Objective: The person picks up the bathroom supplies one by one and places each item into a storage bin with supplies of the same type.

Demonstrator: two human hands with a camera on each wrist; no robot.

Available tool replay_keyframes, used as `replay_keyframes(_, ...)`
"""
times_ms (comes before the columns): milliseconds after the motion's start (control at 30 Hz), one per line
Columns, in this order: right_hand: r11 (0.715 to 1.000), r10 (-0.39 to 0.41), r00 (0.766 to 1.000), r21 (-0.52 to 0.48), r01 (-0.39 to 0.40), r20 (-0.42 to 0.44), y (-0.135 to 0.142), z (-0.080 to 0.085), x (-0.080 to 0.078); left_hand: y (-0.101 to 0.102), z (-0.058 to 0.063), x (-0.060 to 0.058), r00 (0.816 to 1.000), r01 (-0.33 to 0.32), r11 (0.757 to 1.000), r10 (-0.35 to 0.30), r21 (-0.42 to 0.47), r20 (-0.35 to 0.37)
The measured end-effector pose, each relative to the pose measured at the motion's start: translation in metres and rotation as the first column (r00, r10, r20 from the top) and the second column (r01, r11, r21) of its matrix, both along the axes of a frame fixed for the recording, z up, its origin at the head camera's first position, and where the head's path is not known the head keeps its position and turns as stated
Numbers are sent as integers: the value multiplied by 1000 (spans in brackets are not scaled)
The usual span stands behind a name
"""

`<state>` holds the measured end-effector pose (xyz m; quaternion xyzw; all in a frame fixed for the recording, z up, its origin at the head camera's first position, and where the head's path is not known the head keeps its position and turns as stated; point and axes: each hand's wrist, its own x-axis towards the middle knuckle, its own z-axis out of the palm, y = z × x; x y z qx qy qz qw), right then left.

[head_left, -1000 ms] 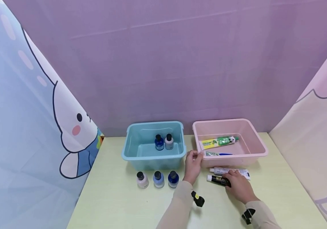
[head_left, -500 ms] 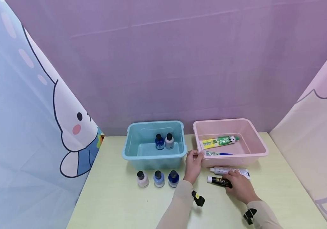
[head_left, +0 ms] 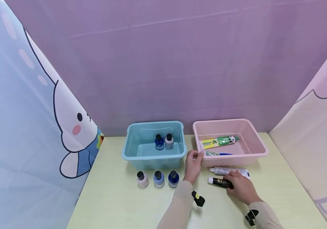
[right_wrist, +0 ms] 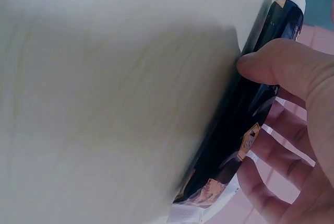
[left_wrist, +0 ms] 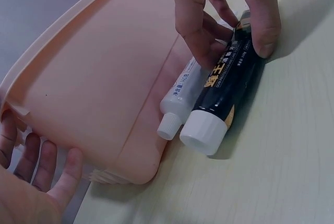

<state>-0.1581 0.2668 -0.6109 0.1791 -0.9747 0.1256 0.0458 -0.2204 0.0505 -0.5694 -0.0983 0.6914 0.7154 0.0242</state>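
My right hand point(head_left: 240, 187) pinches a black toothpaste tube point(head_left: 220, 182) with a white cap, thumb on one side and fingers on the other. In the left wrist view this black tube point(left_wrist: 224, 85) lies low over the table, its cap toward the camera. A white toothpaste tube point(head_left: 222, 171) is right beside it, partly hidden by the right hand. My left hand point(head_left: 193, 167) grips the near left corner of the pink basket point(head_left: 238, 156). Inside that basket lie a yellow and green toothpaste tube point(head_left: 219, 142) and another tube point(head_left: 218, 154), half hidden by the front wall.
Left of the pink basket stands a blue basket point(head_left: 155, 157) with a dark blue bottle point(head_left: 159, 143) and a pale bottle point(head_left: 169, 142) in it. Three black-capped bottles point(head_left: 159, 180) stand in a row before it. A purple cloth point(head_left: 163, 70) hangs behind the table.
The right hand has shifted slightly to the right, and the black tube with it. The left hand stays at the pink basket's corner.
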Motion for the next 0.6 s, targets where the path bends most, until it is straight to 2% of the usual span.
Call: replay_keyframes(600, 1000, -10, 999, -14, 9, -45, 10, 15, 2, 1, 1, 2, 1000, 4, 1000, -4, -9, 2)
